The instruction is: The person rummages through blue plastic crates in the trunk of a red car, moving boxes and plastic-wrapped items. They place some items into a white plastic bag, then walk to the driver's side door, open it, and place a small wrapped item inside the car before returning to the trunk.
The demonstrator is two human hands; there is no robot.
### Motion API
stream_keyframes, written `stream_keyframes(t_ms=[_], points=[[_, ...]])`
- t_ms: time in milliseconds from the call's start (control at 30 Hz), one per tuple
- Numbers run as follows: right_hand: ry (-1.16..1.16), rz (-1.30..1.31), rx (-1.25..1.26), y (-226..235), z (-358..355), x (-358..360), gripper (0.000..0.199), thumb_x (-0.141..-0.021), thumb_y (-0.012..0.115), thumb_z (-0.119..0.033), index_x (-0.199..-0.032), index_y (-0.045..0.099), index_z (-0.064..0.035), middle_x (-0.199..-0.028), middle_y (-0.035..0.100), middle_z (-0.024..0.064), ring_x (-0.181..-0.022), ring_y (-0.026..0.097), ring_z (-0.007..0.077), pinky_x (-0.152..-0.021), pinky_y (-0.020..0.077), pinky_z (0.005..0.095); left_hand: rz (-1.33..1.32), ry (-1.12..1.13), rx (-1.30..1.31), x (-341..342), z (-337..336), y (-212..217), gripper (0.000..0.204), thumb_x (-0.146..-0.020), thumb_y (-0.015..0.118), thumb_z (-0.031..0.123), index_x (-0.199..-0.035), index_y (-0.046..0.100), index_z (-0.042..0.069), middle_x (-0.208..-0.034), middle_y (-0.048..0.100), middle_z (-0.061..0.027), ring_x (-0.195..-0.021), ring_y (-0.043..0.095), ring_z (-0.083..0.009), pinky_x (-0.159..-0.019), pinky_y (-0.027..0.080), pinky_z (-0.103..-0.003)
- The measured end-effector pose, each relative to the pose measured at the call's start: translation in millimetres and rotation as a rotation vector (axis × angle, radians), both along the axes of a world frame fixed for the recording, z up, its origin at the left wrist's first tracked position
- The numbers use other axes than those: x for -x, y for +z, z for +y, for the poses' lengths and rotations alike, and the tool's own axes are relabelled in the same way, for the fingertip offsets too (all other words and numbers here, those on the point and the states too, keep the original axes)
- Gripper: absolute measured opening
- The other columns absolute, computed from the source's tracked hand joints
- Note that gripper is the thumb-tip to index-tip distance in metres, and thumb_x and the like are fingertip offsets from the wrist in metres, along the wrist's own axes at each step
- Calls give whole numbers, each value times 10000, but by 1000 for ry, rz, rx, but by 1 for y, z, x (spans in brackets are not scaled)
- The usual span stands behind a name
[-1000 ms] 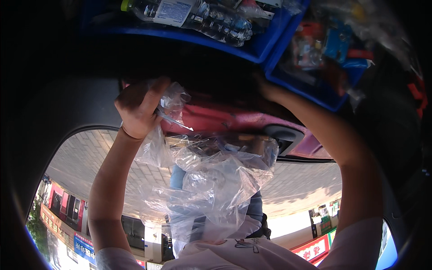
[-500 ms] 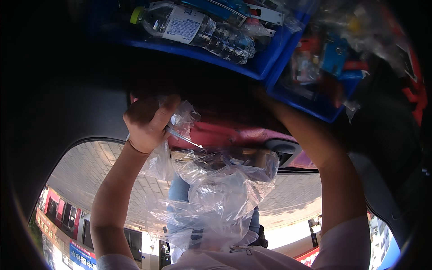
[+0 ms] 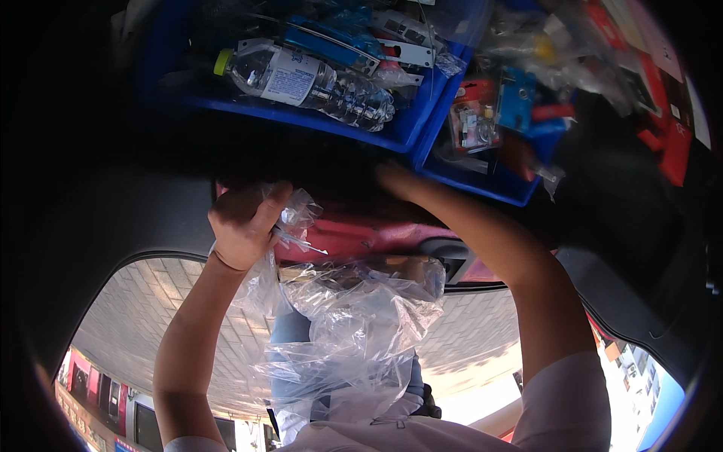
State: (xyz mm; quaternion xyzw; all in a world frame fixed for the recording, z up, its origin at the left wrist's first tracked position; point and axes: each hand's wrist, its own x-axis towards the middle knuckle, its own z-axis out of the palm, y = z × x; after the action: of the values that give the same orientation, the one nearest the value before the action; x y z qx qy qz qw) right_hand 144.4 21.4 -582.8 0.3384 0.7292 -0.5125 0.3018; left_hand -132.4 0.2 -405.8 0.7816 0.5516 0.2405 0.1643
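Note:
My left hand (image 3: 247, 218) is closed around the gathered top of a large clear plastic bag (image 3: 376, 324), which hangs in front of my body. A thin whitish strip (image 3: 303, 242) pokes out beside my thumb, along with a crumpled tuft of the film. My right hand (image 3: 392, 179) reaches into deep shadow below the front edge of the blue bins, and its fingers are lost in the dark. The nearest thing to it is a blue bin (image 3: 482, 190) holding packaged small parts.
A second blue bin (image 3: 301, 120) holds a water bottle (image 3: 294, 75) with a green cap, blue packages and metal plates. Red packages (image 3: 666, 154) lie at the far right. A red car-body edge (image 3: 354, 237) with a dark latch (image 3: 444, 252) runs beneath my arms. Paving (image 3: 188, 301) shows below.
My right hand has moved left, deeper into the shadow under the bins. The view has shifted, so the bins appear lower and further left. My left hand keeps its hold on the bag.

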Motion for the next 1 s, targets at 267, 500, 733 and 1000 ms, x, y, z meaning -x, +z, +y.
stream_keyframes(t_ms=[267, 500, 733, 1000], points=[[-122, -126, -18, 62, 31, 45, 271, -819, 403, -81, -978, 590, 34, -950, 596, 235, -871, 597, 308, -739, 477, 380, -40, -3, -51, 7, 0, -10, 413, -569, 629, 79, -976, 594, 143, -540, 475, -17, -468, 504, -167, -443, 406, -267], [95, 87, -191, 87, 43, 45, 152, -790, 502, -114, -830, 602, -6, -792, 590, 204, -782, 580, 338, -694, 471, 405, -19, -2, -17, 2, 5, -2, 474, -505, 631, 113, -977, 600, 143, -579, 512, -33, -498, 525, -186, -455, 418, -278], [-414, 616, -111, 212, 70, 37, 196, -784, 595, -106, -684, 479, 16, -686, 493, 118, -617, 518, 269, -547, 404, 349, 59, -24, 89, 0, 14, 12, 335, -766, 601, 381, -937, 610, 93, -690, 598, -97, -556, 564, -266, -500, 444, -321], [-963, 410, -719, 342, 147, -86, 138, -810, 619, -134, -871, 608, -11, -644, 503, 36, -537, 458, 74, -506, 384, 223, -403, 250, 353, -53, 56, 71, 258, -752, 678, 220, -928, 592, 52, -707, 625, -115, -589, 614, -248, -541, 470, -287]])
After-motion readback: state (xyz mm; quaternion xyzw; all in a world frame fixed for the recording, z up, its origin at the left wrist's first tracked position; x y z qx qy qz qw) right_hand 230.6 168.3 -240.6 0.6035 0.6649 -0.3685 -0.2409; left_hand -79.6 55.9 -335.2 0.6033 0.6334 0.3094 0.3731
